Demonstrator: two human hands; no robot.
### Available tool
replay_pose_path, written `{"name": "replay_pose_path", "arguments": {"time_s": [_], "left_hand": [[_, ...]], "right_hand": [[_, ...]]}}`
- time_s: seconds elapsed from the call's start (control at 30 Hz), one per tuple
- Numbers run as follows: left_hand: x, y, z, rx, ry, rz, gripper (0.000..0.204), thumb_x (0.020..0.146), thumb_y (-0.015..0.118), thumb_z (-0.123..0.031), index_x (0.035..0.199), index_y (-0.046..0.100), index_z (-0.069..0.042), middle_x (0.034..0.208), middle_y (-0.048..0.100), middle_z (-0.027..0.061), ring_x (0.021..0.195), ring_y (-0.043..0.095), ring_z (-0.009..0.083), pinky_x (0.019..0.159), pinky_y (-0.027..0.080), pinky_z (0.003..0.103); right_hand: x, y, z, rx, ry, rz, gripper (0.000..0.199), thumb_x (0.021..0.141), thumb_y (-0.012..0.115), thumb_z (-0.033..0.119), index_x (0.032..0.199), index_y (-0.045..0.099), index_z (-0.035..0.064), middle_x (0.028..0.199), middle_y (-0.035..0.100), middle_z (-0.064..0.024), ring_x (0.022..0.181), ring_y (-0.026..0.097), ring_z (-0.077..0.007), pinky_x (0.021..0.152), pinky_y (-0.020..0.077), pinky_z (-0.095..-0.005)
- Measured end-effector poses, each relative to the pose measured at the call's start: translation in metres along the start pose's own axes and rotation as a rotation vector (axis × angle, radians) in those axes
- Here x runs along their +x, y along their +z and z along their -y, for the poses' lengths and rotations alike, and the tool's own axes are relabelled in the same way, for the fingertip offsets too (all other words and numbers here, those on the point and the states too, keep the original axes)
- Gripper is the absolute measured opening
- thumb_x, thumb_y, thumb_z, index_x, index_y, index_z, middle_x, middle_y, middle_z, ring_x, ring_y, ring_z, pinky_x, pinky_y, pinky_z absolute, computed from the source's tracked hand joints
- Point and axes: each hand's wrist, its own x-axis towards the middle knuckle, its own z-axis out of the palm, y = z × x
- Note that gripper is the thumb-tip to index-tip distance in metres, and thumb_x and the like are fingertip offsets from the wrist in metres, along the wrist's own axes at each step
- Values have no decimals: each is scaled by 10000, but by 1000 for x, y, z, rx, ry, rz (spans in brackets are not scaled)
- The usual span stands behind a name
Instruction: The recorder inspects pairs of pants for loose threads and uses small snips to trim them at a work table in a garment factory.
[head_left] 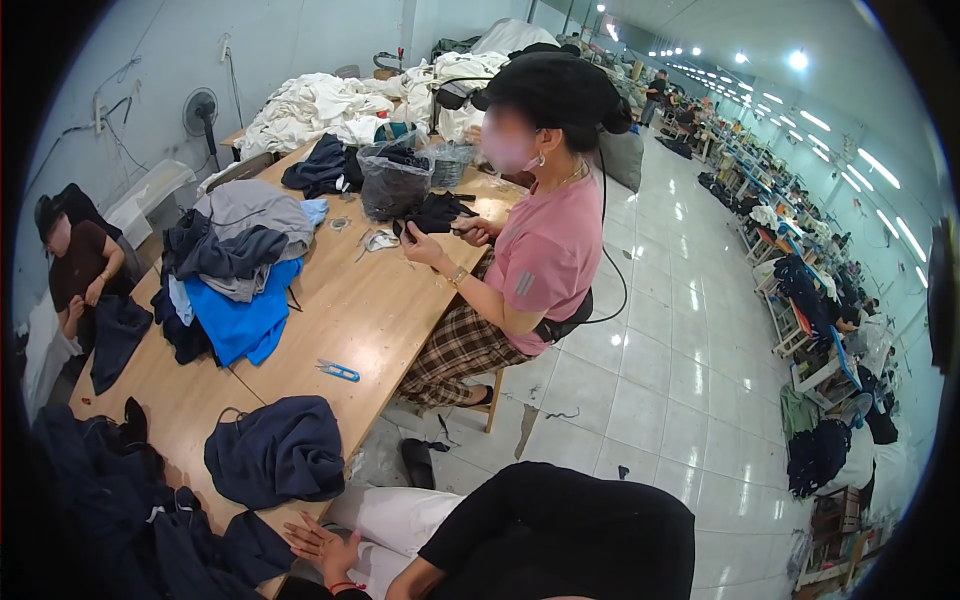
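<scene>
Nearest the camera, the wearer's black-sleeved arm fills the lower edge, bent across a lap in pale trousers. Only one hand of the wearer shows, low and left of centre. It lies flat with fingers spread wide, holding nothing, at the near corner of the table, just beside a dark navy garment heaped there. Which hand it is cannot be told from this view, and the other hand is out of sight.

Running away from the camera is a long wooden table. A second folded navy garment lies on it, a little beyond the spread hand. Further along sit a bright blue cloth and a grey one, piled together, then a heap of white cloth at the far end. Small blue snips lie alone on bare wood between the navy fold and the blue cloth.

On the table's right side a co-worker in a pink shirt sits on a stool, both hands on a black piece of fabric. Another person sits at the left side.
</scene>
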Motion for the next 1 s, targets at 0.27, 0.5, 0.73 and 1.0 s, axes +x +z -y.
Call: {"name": "replay_pose_path", "arguments": {"time_s": [0.27,0.5,0.73,1.0], "left_hand": [[4,13,18,26,22,-35,1558,690,842,-728,1712,-114,-44,1672,-260,423,1552,-245,610,1199,-87,753],[0,2,3,24,33,2,1537,705,812,-766,1719,-77,-29,1694,-154,443,1573,-144,625,1208,-60,755],[-7,-6,-2,20,-7,-22,1501,750,868,-627,1709,-127,-39,1649,-277,455,1551,-245,618,1212,-125,725],[-9,5,-5,44,47,-80,1471,764,858,-629,1714,-102,-44,1662,-248,450,1557,-206,633,1215,-96,736]], "right_hand": [[5,-21,22,-130,-31,-35,491,1051,626,392,1369,670,21,1352,676,-239,1241,667,-405,1073,515,-503],[8,-26,33,-202,-65,-100,490,1048,635,394,1358,674,16,1350,676,-246,1227,670,-416,1058,521,-513],[25,-15,42,-206,-161,-222,489,1044,644,395,1347,679,12,1348,675,-253,1214,673,-427,1043,527,-523],[28,-8,53,-255,-227,-344,488,1041,654,396,1334,684,6,1346,675,-262,1199,677,-440,1026,533,-534]]}}
